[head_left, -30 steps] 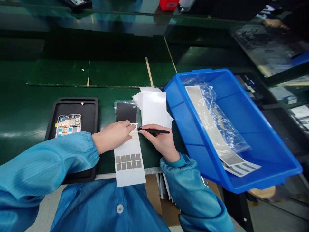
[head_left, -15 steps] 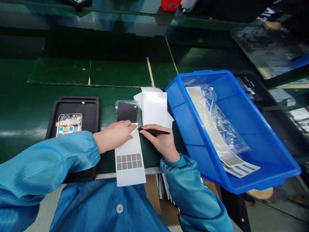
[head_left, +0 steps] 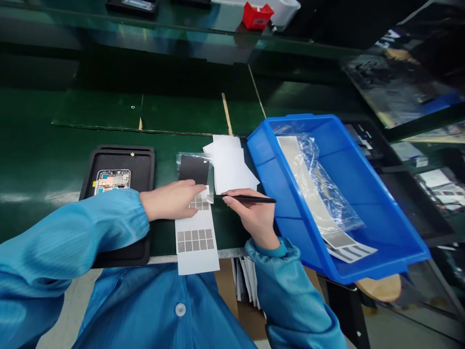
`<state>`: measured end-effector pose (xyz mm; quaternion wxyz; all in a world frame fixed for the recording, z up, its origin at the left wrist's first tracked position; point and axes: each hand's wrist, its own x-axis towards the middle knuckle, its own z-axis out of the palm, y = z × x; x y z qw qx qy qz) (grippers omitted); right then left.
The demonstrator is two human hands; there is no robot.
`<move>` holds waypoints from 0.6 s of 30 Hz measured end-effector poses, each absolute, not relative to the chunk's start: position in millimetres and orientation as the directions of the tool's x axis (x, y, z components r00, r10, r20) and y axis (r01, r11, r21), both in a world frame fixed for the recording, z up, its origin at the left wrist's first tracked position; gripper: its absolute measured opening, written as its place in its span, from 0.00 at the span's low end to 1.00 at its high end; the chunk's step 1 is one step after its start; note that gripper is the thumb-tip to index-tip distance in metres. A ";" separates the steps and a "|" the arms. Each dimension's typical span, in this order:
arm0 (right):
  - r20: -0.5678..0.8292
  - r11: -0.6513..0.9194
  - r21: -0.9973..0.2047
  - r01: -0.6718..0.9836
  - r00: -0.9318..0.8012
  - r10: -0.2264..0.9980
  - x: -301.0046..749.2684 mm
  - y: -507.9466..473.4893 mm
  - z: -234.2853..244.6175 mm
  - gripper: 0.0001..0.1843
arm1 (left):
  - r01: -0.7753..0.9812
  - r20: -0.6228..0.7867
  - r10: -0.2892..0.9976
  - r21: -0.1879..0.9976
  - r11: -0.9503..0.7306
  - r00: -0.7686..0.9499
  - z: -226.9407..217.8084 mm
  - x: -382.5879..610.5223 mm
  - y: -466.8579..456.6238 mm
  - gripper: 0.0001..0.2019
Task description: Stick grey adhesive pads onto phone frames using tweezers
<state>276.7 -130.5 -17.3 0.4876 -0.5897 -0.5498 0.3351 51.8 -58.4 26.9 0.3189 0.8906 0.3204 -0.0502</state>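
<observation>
My left hand [head_left: 174, 198] lies flat on the upper end of a white backing strip [head_left: 196, 242] that carries rows of small grey square stickers, fingers stretched and pressing it to the green bench. My right hand [head_left: 250, 213] is closed on black tweezers [head_left: 250, 198], tips pointing left and a little clear of the strip's right edge. A dark sheet in a clear bag [head_left: 193, 167] and a stack of white liner sheets [head_left: 230, 165] lie just beyond the strip.
A black tray [head_left: 141, 160] holding an open phone frame [head_left: 113, 178] sits to the left, partly under my sleeve. A blue bin [head_left: 363, 194] with plastic-bagged sticker strips stands at the right. A red box [head_left: 256, 14] is on the far shelf.
My right hand with the tweezers has pulled away to the right from the strip. Another row of grey stickers now shows by my left fingertips. The view shifted slightly.
</observation>
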 end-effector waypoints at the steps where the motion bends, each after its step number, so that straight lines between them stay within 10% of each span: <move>1: 0.151 0.095 -0.948 0.303 0.169 0.974 274.6 -133.0 -12.7 0.06 | 0.588 -0.285 0.539 0.588 -0.555 0.793 36.1 46.5 -57.5 0.31; 9: 0.231 0.217 -0.963 0.158 0.077 0.970 226.9 -146.5 19.4 0.08 | 0.518 -0.301 0.684 0.845 -0.131 0.664 70.4 5.2 -79.6 0.15; 18: 0.146 0.149 -0.984 0.093 -0.034 0.989 178.1 -142.2 24.6 0.09 | 0.474 -0.233 0.812 0.879 -0.060 0.535 57.2 -46.4 -98.1 0.06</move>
